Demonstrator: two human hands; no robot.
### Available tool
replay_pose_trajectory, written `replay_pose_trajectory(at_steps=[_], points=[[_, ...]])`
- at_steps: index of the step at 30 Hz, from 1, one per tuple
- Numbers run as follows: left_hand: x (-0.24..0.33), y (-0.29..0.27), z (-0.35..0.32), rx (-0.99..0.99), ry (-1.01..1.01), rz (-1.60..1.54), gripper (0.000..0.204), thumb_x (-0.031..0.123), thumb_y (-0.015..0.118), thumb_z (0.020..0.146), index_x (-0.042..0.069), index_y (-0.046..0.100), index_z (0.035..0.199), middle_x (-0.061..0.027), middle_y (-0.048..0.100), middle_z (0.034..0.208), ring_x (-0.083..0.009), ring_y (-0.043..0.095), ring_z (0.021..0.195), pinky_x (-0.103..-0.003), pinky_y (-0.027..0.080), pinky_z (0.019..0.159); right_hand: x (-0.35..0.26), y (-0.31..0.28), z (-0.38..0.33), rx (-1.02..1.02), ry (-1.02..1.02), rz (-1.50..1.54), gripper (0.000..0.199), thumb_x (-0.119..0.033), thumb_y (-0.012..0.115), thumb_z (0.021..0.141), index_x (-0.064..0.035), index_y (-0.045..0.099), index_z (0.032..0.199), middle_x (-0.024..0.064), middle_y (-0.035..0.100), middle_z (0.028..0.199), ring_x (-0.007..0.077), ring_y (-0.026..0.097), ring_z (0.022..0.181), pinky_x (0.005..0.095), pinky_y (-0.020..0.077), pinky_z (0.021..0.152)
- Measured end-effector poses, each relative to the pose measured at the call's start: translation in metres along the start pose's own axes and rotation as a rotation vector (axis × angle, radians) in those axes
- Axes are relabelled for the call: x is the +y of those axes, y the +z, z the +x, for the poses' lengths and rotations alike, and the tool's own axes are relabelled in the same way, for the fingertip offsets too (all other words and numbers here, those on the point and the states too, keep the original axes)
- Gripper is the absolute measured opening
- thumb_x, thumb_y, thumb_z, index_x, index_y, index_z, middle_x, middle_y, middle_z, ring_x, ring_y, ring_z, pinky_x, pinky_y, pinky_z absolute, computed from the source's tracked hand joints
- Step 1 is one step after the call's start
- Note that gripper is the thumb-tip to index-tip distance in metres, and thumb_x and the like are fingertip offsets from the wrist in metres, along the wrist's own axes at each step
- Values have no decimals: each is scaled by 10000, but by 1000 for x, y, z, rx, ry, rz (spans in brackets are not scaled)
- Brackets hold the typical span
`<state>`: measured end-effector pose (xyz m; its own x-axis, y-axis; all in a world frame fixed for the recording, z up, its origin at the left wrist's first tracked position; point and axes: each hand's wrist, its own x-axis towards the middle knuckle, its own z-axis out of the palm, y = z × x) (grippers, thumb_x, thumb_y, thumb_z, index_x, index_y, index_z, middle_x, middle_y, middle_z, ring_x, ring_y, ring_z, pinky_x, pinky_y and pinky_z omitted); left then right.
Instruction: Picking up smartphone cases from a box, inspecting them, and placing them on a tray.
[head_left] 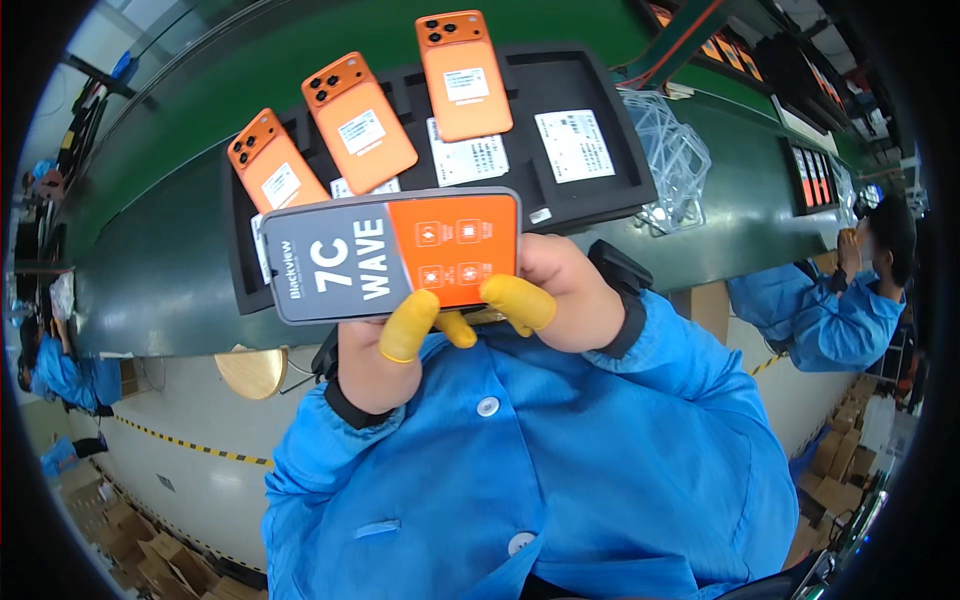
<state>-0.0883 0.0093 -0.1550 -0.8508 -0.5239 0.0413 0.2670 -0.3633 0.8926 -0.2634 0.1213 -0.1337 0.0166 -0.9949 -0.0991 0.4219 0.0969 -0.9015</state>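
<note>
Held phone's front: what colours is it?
The held phone shows grey at left, orange at right, clearest in the head view.

Fisheye view from the head (left camera), facing down, near both hands, bench beyond

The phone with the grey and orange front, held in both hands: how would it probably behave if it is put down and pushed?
The phone is probably stiff: its slab-like body shows no sag. Lying flat, it would likely slide rather than roll, given its broad, rectangular shape. Its smooth-looking front may feel slippery.
</note>
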Motion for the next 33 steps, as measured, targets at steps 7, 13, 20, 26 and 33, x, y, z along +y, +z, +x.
replay_pose_trajectory(at_steps=[7,13,20,26,33], points=[[-6,4,-3,3,71,54,280,128,526,985,-46,558,1202,-162,645,1102,-225,658,797,-313,543,661,20,5,-2,25,-162,13,274,-195,517,1006,-1,562,1195,83,633,1003,153,603,894,304,501,811],[-10,2,-5,-16,26,61,301,131,544,974,-48,537,1216,-172,644,1101,-222,659,814,-303,545,664,21,5,-7,32,-178,-72,292,-222,516,1006,-2,565,1192,72,625,983,144,586,872,298,485,800],[-12,4,-6,-32,31,45,293,134,554,969,-47,548,1199,-161,647,1095,-212,657,810,-295,543,666,26,9,-10,55,-180,-10,281,-218,518,1007,-3,573,1180,64,628,972,127,580,871,287,482,791],[-12,3,-9,-10,31,80,288,174,550,978,-49,580,1158,-154,653,1072,-205,650,811,-301,534,670,30,10,-11,75,-142,8,231,-180,527,1004,-7,582,1147,48,627,952,113,569,849,272,475,780],[-15,6,-9,-9,54,82,299,180,559,976,-54,576,1161,-159,651,1075,-211,653,816,-306,540,672,27,10,-13,69,-174,-35,237,-182,523,1006,-4,578,1153,41,622,954,117,566,848,278,476,782]])
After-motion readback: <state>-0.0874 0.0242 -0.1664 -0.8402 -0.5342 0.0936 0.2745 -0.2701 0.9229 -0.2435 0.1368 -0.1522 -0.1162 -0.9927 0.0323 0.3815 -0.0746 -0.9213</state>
